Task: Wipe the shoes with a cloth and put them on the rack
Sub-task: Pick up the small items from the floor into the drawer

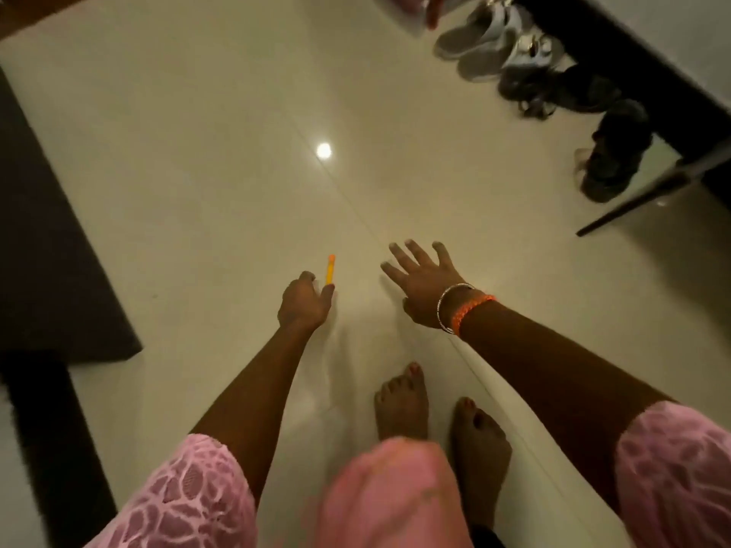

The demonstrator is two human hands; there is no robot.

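Hands are seen nearest: the left hand point(304, 304) is loosely curled beside a small orange object point(330, 269), though a grip cannot be told, and the right hand point(425, 286) is spread, holding nothing. Shoes point(526, 69) are lined along the far right edge of the floor point(197, 152), under a dark rack point(633, 61). No cloth is seen, so wiping is judged not yet begun.

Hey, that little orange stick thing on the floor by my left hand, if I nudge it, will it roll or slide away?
The orange stick looks slim and rounded, so it may well roll. It lies on glossy floor tile that mirrors a lamp, so it would probably skid easily too. Being so thin, it is likely light and rigid; a pinch by your left hand should lift it.
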